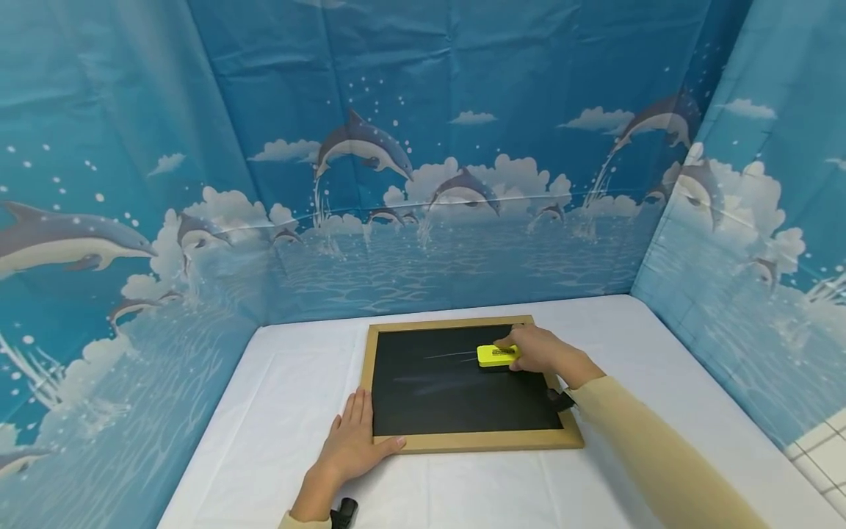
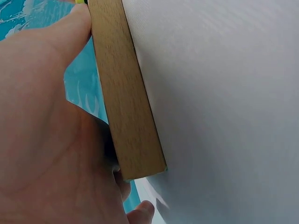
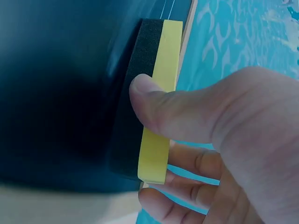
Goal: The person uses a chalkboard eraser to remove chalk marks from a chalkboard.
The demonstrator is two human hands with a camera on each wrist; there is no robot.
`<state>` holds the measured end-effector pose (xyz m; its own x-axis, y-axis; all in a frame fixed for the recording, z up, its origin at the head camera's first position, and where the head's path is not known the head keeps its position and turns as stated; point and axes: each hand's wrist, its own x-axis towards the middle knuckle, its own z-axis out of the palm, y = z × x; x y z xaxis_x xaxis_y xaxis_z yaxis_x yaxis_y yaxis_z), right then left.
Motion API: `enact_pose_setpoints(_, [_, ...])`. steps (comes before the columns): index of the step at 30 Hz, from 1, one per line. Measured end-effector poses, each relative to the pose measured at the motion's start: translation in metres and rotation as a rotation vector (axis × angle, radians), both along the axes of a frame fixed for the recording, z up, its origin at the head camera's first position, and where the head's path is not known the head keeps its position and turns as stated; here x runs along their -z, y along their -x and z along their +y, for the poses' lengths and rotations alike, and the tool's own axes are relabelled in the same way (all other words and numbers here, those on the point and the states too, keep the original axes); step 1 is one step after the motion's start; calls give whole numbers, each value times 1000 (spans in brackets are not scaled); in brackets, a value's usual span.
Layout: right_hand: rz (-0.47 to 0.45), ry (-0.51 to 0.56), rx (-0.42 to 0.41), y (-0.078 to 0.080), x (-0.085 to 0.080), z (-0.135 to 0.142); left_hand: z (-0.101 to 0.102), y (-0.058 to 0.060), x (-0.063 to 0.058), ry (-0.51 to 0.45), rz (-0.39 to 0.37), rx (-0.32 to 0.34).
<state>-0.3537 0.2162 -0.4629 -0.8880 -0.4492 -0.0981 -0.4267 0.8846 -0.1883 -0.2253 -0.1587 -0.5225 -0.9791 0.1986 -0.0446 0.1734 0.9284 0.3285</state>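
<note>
Right hand (image 1: 538,349) grips eraser (image 1: 490,356), two o'clock on blackboard (image 1: 469,411); left hand (image 1: 350,444), fingers straight, braces frame (image 1: 489,441) at eight. Wants flat strokes.

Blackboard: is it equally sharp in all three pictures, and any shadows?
Head view: the blackboard looks fairly crisp; left wrist view: the wooden frame shows clear grain, with shading on the white cloth beside it; right wrist view: the blackboard blurs toward lower left, while the yellow eraser looks sharper.
</note>
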Motion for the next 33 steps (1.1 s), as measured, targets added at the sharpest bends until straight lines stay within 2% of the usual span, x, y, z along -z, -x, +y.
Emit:
enact_pose_setpoints(9, [46, -31, -69, 3, 8, -40, -1, -3, 1, 4, 3, -20])
enact_pose_setpoints(15, [66, -30, -77, 4, 12, -52, -1, -3, 2, -7, 15, -4])
enact_pose_setpoints(21, [100, -28, -104, 4, 15, -55, 1, -1, 4, -11, 16, 0])
enact_pose_setpoints(27, [108, -3, -95, 4, 19, -56, -3, -2, 1, 4, 20, -14])
enact_pose_setpoints(33, [93, 1, -64, 4, 14, -31, -3, 1, 0, -15, 31, 6])
